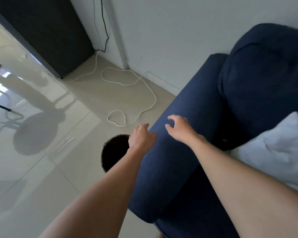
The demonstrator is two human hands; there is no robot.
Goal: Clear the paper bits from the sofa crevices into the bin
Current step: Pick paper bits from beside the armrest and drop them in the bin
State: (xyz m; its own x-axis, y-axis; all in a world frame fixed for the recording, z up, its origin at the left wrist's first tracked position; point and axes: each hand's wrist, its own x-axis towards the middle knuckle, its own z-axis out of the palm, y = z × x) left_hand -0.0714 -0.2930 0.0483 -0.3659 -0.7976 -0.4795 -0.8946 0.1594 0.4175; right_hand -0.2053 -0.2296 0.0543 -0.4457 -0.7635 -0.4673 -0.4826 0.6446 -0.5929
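Left hand: reaching forward, fingers loosely curled, thumb side against the outer face of the sofa's armrest. Nothing visible in its grip; whether a scrap sits inside the curl, cannot tell.

Right hand: over the top of the armrest, fingers spread and bent claw-like, tips just off or barely on the fabric. No paper seen in it.

Bin: dark round opening on the floor, hard against the armrest's outer side, directly under the left wrist and forearm. Left hand is clearly the nearer one; a drop from it would go straight down. Right hand would have to cross the armrest's width, outward to the left, to reach the mouth.

Sofa: armrest's long axis runs away from the viewer toward the wall. The crevice between armrest and seat lies on its inner side, to the right of the right hand, in dark shadow beside the white cushion.

Paper bits: none visible anywhere in view. Crevice too dark to judge.

Judgement: hands are at the bin end of a trip, or about to turn back right toward the crevice.
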